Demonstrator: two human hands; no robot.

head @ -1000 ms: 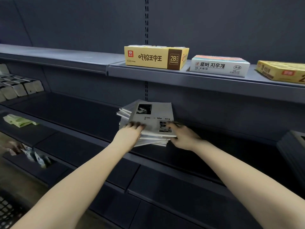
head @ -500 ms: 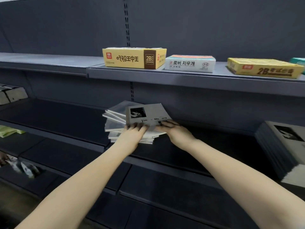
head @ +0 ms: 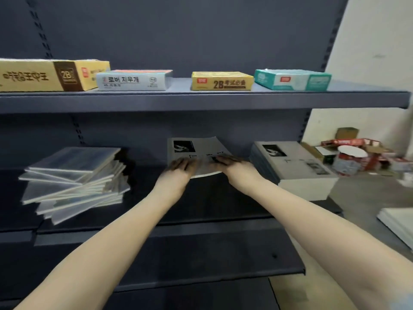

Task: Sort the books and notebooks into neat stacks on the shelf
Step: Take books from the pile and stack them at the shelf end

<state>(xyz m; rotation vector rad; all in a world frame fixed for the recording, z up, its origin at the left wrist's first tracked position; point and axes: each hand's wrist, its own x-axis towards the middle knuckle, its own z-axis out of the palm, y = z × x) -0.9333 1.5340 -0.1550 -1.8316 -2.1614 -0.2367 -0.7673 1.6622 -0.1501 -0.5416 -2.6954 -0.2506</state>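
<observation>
A grey notebook (head: pixel 196 146) with a dark photo and the words "Time Memory" on its cover hangs above the middle of the dark shelf (head: pixel 201 211). My left hand (head: pixel 178 170) and my right hand (head: pixel 232 167) hold its near edge, fingers on the cover; the thumbs are hidden. To the left lies a messy, fanned-out pile of notebooks (head: pixel 73 182). On the right end of the shelf stands a tall, neat stack of the same grey notebooks (head: pixel 292 170).
The upper shelf (head: pixel 201 100) carries a yellow-brown box (head: pixel 51 74), a white eraser box (head: pixel 134 79), a yellow 2B box (head: pixel 222 81) and a teal box (head: pixel 292 79). Cartons and a can (head: pixel 350 157) litter the floor on the right. White sheets (head: pixel 397 222) lie by the right edge.
The top notebook has come off the messy pile and moved right with both hands on it. My view has swung right, so the neat stack and floor clutter now show.
</observation>
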